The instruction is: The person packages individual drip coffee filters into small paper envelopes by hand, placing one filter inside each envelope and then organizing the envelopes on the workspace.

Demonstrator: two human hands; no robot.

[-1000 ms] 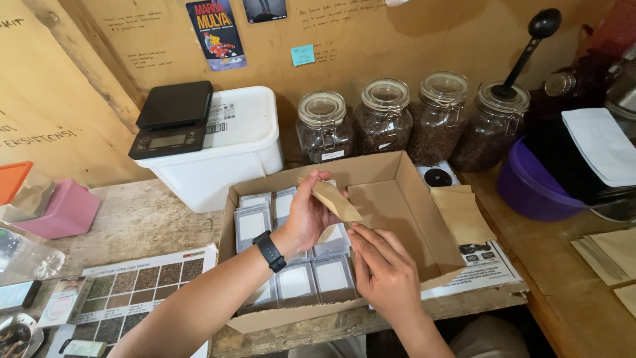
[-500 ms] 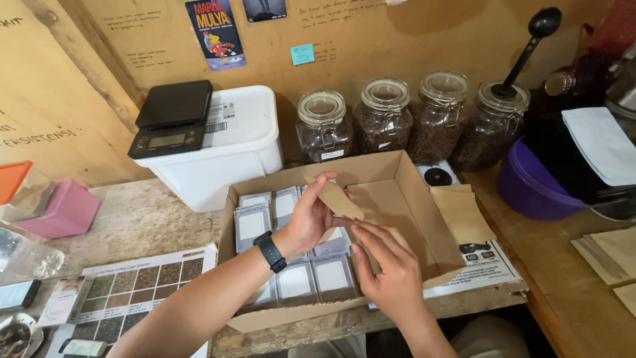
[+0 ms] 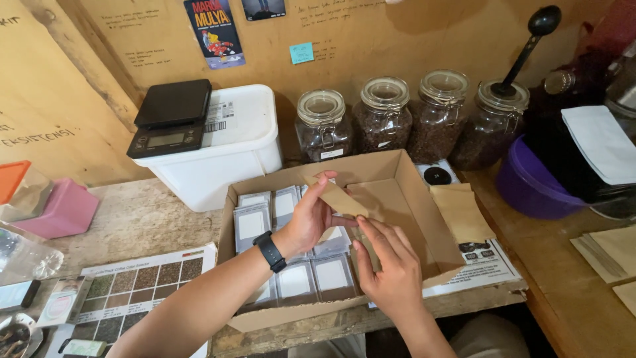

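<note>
My left hand (image 3: pixel 310 217), with a black watch on its wrist, pinches a small brown paper pouch (image 3: pixel 336 196) over an open cardboard box (image 3: pixel 424 207). My right hand (image 3: pixel 389 266) hovers just below the pouch, fingers spread, fingertips close to its lower edge; I cannot tell whether they touch it. Rows of grey-and-white flat packets (image 3: pixel 297 278) fill the left half of the box. The box's right half is bare cardboard.
Several glass jars of dark beans (image 3: pixel 384 118) line the back wall. A white tub (image 3: pixel 232 146) carries a black scale (image 3: pixel 171 117). Loose brown pouches (image 3: pixel 460 211) lie right of the box, a purple bowl (image 3: pixel 530 192) farther right, a colour chart sheet (image 3: pixel 142 282) at left.
My right hand has shifted slightly up toward the pouch. My left hand has kept the pouch in nearly the same spot over the box.
</note>
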